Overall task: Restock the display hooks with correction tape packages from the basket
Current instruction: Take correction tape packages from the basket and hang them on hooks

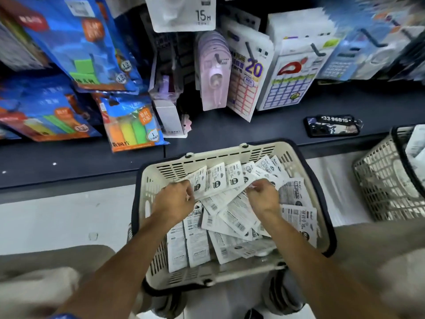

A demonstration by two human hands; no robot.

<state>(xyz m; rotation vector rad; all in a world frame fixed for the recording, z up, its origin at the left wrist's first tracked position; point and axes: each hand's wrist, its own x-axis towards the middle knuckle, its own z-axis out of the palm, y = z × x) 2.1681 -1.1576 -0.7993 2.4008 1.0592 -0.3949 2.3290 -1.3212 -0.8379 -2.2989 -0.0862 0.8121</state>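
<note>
Down in basket (230, 155) | left hand (174, 200): fingers curled, pinched fanned packages (218, 178) | right hand (264, 196): fingers curled, pinched other end of fan | more packages heaped loose below | basket below shelf (230, 132), under hooks (250, 52) | phone (332, 128) on shelf.

Bare forearms, no sleeves to wrist; beige trousers (57, 268); blue cuff edge (65, 316).
</note>
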